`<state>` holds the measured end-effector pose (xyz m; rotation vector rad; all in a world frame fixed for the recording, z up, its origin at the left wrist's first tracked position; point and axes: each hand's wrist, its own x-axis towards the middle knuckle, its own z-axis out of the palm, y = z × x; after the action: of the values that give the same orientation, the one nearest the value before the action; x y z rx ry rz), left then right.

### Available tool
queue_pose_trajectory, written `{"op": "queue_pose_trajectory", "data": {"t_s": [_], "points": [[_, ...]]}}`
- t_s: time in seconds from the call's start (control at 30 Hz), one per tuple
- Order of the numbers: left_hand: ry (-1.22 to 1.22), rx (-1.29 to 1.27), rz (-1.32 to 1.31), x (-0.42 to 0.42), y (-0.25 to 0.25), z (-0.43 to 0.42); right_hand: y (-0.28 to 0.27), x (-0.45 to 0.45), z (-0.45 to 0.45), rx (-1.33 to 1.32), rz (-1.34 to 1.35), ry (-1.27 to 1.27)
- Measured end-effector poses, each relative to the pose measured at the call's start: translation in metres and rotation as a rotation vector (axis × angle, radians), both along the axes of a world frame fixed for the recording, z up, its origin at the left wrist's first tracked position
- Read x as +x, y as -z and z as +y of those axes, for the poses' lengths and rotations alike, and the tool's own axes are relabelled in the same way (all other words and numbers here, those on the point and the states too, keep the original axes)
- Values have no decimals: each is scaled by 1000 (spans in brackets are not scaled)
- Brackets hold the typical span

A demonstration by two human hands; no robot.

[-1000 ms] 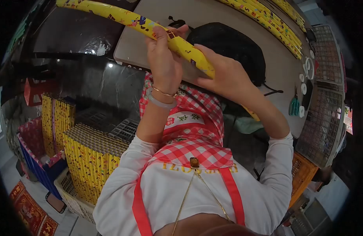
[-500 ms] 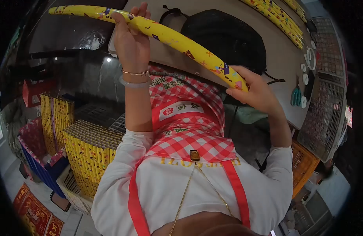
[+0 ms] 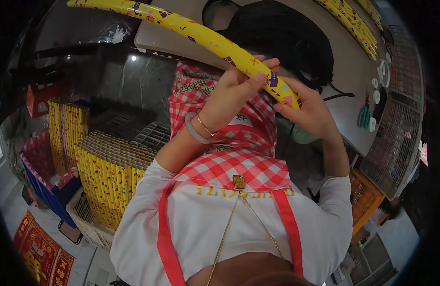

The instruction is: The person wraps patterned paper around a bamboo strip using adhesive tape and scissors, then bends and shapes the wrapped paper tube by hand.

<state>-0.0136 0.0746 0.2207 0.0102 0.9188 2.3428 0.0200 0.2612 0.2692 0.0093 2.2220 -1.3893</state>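
A long yellow patterned tube (image 3: 205, 42) runs slantwise from the upper left down to the right, looking curved in this wide view. Near its lower right end, my left hand (image 3: 235, 88) grips it, thumb on top and fingers behind. My right hand (image 3: 309, 107) is closed round that end, thumb underneath, just beside the left hand. The far left part of the tube extends unsupported past the table edge.
A table (image 3: 177, 45) with a black bag (image 3: 277, 33) lies beyond my hands. More yellow tubes (image 3: 351, 26) lie at the upper right, near white rolls (image 3: 375, 83) and teal-handled snips (image 3: 365, 117). At left, a crate (image 3: 89, 224) holds packed yellow tubes (image 3: 108, 176), beside a blue box (image 3: 51, 195).
My left hand has slid along the tube from its upper left part down to near the right end. My right hand has stayed on that end.
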Motion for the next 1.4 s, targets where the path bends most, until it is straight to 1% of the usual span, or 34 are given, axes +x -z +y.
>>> {"op": "queue_pose_trajectory", "data": {"t_s": [0.03,0.17,0.23,0.4,0.47,0.5,0.57,0.63,0.7,0.73,0.8,0.87,0.9,0.93,1.0,1.03,1.07,1.1,1.13,1.17,1.2,1.3,1.33,1.37,1.4], "points": [[3,-9,66,2,3,0,3,3,2,33,70,-11],[27,-66,242,6,0,-2,-2,8,1,-40,33,44],[20,-78,218,5,0,0,0,9,-1,9,105,21],[26,-88,155,3,5,1,2,9,-3,-25,36,45],[-39,4,-21,3,4,-1,3,11,-2,-16,13,47],[-46,1,-15,-3,5,-6,6,14,0,11,39,56],[-399,98,12,-25,14,-30,4,16,0,18,77,46],[-732,-131,77,-51,34,-73,-2,24,4,7,63,72],[-999,-251,110,-55,27,-94,2,31,5,18,101,51],[-975,-162,114,-48,25,-89,6,33,4,10,67,59],[-856,-14,36,-33,27,-57,7,30,-6,-1,-7,58],[-655,-242,52,-12,3,-20,20,32,-11,-74,-13,73],[-594,-191,16,-11,5,-16,28,36,-12,-79,55,68],[-528,-133,-23,-9,9,-16,26,36,-11,-84,60,50],[-533,-160,-35,-17,13,-29,19,38,-3,10,-5,44],[-584,-185,-39,-24,15,-41,28,46,8,44,96,4],[-634,-212,-46,-31,17,-52,25,50,12,43,93,-9],[-680,-244,16,-36,23,-63,21,54,15,79,109,-45],[-766,-225,42,-46,28,-75,17,56,16,112,126,-81],[-850,-210,69,-51,31,-86,13,57,18,116,80,-99],[-766,-264,92,-49,31,-92,15,58,18,109,76,-106],[-704,-315,95,-42,26,-87,33,67,28,109,72,-48],[-697,-407,124,-41,27,-83,40,68,31,115,68,-47],[-695,-403,121,-40,27,-82,45,68,34,98,18,-32],[-691,-346,103,-39,27,-81,48,69,35,80,-32,-17]]}}
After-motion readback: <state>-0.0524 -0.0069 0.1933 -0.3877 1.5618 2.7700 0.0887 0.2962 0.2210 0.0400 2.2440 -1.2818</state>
